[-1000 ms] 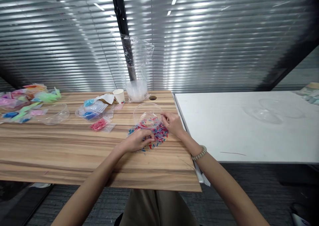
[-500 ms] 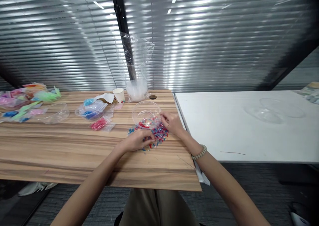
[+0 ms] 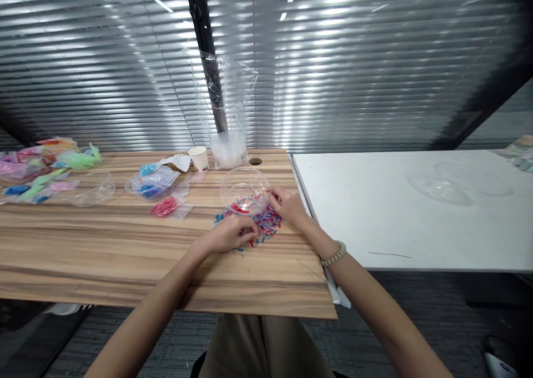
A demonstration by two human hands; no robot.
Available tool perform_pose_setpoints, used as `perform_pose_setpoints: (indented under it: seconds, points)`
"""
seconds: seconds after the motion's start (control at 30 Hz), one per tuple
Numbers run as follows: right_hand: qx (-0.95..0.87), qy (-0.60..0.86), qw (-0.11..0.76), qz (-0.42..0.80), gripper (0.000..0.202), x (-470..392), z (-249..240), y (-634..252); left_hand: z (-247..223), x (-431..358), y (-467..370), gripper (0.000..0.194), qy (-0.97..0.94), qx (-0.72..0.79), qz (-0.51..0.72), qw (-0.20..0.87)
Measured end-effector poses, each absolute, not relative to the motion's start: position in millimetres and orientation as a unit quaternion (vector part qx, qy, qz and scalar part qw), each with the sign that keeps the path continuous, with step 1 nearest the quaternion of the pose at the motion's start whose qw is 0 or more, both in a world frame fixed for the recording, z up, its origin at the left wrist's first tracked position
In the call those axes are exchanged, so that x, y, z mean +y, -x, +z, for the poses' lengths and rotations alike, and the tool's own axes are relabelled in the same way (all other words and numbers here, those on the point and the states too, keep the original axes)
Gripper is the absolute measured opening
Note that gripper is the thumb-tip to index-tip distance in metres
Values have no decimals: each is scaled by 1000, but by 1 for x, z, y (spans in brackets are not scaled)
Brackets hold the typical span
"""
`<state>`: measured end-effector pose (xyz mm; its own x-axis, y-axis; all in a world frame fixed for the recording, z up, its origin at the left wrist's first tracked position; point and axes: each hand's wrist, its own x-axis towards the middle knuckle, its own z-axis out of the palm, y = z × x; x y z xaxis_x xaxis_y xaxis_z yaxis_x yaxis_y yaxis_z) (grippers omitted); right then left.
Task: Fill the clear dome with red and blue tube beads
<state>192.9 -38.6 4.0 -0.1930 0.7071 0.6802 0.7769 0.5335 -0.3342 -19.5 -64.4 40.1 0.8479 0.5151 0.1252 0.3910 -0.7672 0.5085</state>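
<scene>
A loose pile of small red and blue tube-like pieces lies on the wooden table in front of me. Behind it is a clear plastic bowl, with some red pieces showing through its near side. My left hand rests at the near left of the pile, its fingers curled together over the pieces. At the bowl's right rim, my right hand has thumb and fingers pinched together above the pile. Whatever either hand's fingertips hold is too small to make out.
Left of the bowl lie a bag of red pieces, a clear container with blue packets and a paper cup. A clear bag with white contents stands behind. Colourful packets lie far left; clear lids sit on the white table.
Both hands keep nearly the same place and pose at the pile and the bowl's rim. At the lower left, a shoe under the table has shifted slightly.
</scene>
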Motion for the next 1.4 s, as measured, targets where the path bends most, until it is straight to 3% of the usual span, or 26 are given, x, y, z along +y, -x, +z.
perform_pose_setpoints:
  seconds: [0.37, 1.13, 1.4]
  points:
    - [-780, 493, 384, -33, 20, -42, 9, -192, 35, -63, 23, 13, -924, 264, 125, 249]
    - [-776, 483, 404, -37, 18, -40, 6, -192, 43, -63, 21, 13, -926, 227, 175, 244]
    - [-771, 472, 426, -36, 19, -40, 6, -193, 48, -64, 24, 14, -910, 220, 306, 173]
